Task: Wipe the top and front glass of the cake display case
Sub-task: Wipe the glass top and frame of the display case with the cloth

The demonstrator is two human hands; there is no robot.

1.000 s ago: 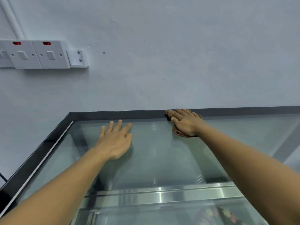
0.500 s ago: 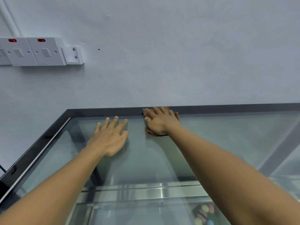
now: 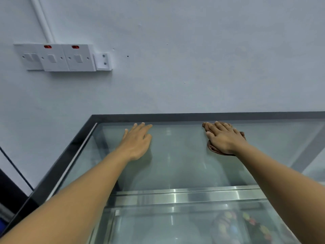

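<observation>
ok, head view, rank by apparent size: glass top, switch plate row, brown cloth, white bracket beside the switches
1. glass top, by far.
2. switch plate row.
3/4. brown cloth and white bracket: unsure. The right hand covers most of the cloth, and its showing edges look no bigger than the bracket.

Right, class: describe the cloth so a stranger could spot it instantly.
Find the display case's glass top, near its black back edge. The brown cloth lies crumpled under the flat right hand; the left hand covers nothing.
</observation>
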